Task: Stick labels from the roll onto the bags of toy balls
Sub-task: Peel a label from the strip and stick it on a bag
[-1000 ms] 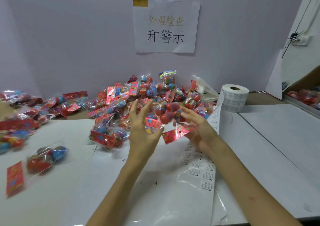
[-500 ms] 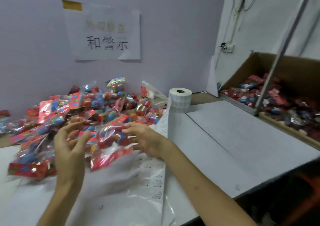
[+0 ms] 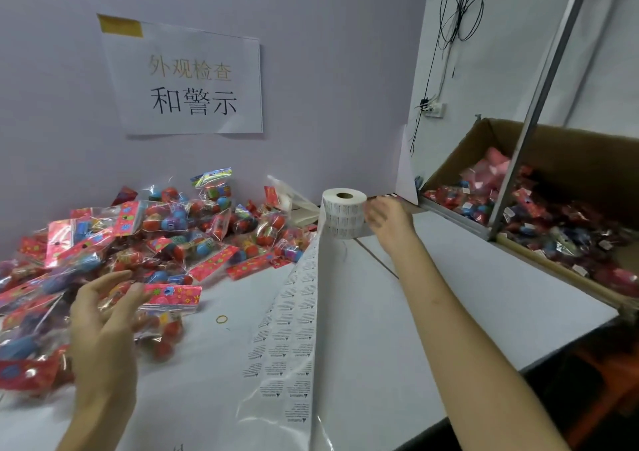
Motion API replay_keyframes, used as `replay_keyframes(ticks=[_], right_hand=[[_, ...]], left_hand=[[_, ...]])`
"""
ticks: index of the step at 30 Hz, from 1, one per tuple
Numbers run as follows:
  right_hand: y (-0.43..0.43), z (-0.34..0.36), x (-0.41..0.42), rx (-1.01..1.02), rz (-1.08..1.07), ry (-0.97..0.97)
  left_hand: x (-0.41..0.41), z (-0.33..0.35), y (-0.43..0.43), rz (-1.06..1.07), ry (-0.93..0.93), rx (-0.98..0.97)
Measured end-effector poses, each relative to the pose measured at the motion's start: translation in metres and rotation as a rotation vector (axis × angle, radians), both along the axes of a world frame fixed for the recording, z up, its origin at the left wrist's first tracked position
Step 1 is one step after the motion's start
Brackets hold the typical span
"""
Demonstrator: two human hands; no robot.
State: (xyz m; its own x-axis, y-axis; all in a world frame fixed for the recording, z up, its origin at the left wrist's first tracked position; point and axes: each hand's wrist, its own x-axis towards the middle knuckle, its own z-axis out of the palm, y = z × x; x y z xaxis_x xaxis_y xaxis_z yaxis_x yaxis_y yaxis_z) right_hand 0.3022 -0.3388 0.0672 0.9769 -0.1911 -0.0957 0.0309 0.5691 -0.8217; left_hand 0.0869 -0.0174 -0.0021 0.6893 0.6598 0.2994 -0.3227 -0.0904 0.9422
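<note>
The white label roll [image 3: 342,214] stands upright at the back of the table [image 3: 449,295]. Its strip of printed labels [image 3: 294,329] trails down toward the front edge. My right hand [image 3: 389,220] reaches to the roll's right side, fingers against it. A large heap of clear bags of toy balls [image 3: 179,233] with red header cards covers the left of the table. My left hand [image 3: 103,322] hovers with fingers spread, its fingertips at one bag [image 3: 173,297] lying at the heap's near edge.
A cardboard box [image 3: 570,160] with more bags stands at the right, behind a slanted metal post [image 3: 539,98]. A small rubber band [image 3: 221,319] lies beside the strip. A paper sign [image 3: 186,80] hangs on the wall.
My right hand let go of the bag and moved back right to the label roll. The bag dropped to the heap's edge by my left hand. The view swung right, showing the box.
</note>
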Motion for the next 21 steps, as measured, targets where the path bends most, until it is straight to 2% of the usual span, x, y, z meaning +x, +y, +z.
replay_keyframes(ticks=[6,9,12,15,17,19,21], right_hand=[[0.046,-0.003,-0.027,-0.068,0.109,-0.073],[0.080,0.011,-0.046,-0.313,0.181,-0.238],[0.110,0.009,-0.063,-0.658,0.131,-0.417],[0.132,-0.016,-0.077,-0.900,0.144,-0.483],[0.134,-0.037,-0.082,-1.084,0.040,-0.507],[0.133,-0.049,-0.082,-1.161,-0.034,-0.524],[0.137,-0.057,-0.084,-1.160,0.082,-0.544]], left_hand=[[-0.001,0.000,-0.006,-0.003,0.028,0.035],[-0.001,-0.001,-0.007,-0.027,0.034,0.049],[0.001,0.000,-0.006,-0.043,0.061,0.019],[0.002,0.000,-0.008,-0.058,0.099,0.026],[0.003,-0.001,-0.008,-0.056,0.119,0.025],[0.004,-0.003,-0.006,-0.048,0.138,0.030],[0.006,-0.006,-0.006,-0.042,0.170,0.047]])
